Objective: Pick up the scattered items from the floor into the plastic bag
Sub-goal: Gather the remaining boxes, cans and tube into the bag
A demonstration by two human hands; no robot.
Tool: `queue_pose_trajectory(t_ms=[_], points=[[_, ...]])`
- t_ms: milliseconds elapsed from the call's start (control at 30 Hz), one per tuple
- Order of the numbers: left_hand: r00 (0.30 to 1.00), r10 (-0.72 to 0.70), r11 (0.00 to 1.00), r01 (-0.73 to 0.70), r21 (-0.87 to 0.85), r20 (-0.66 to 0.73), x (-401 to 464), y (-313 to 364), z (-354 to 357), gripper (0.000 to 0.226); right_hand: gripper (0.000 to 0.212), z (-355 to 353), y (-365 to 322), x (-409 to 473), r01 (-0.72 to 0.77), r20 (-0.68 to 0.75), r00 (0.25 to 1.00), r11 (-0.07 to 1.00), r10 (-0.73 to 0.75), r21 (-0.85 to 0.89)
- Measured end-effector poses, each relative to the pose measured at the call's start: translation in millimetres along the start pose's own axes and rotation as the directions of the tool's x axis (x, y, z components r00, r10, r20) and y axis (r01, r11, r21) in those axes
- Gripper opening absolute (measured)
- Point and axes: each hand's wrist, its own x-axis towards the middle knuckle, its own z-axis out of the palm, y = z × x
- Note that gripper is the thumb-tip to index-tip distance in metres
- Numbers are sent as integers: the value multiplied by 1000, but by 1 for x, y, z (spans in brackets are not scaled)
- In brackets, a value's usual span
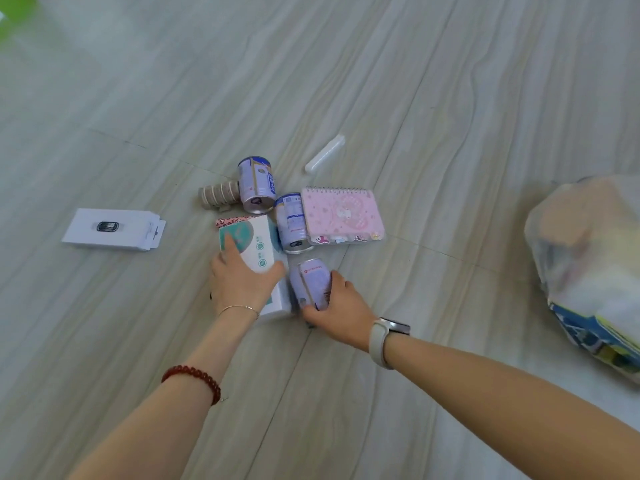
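My left hand (239, 282) grips a white and teal box (254, 242) on the floor, fingers over its top and thumb on its right side. My right hand (337, 308) wraps round a lavender can (311, 280) lying beside the box. Two more lavender cans (258, 183) (293, 223) lie beyond them. A pink spiral notebook (343, 214) lies right of the cans. A stack of tape rolls (218, 195), a clear plastic tube (325, 154) and a flat white package (112, 229) lie around. The translucent plastic bag (588, 258), partly filled, stands at the right edge.
A pink patterned strip (228, 221) peeks out behind the box. The grey streaked tile floor (381, 81) stretches all around. Something green (14, 8) shows in the top left corner.
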Motion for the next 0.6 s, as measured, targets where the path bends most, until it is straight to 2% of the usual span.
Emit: queue_pose_trajectory(t_ms=[133,267,433,533,600], points=[[994,83,991,-89,-96,-73,-21,-1,-9,91,48,-25,6,-18,-82,1,996,976,84,203],[965,222,960,-241,-140,-138,-45,29,-20,92,30,-82,9,-53,3,-63,998,958,16,285],[909,393,867,-416,-274,-136,-83,100,-23,103,49,-156,6,-108,164,-272,958,954,-93,251],[860,497,799,-504,-328,-112,-112,143,-11,104,41,-209,11,-144,230,-425,896,956,-133,185],[823,563,760,-550,-347,-72,-131,172,1,105,39,-245,20,-162,209,-528,842,969,-109,134]])
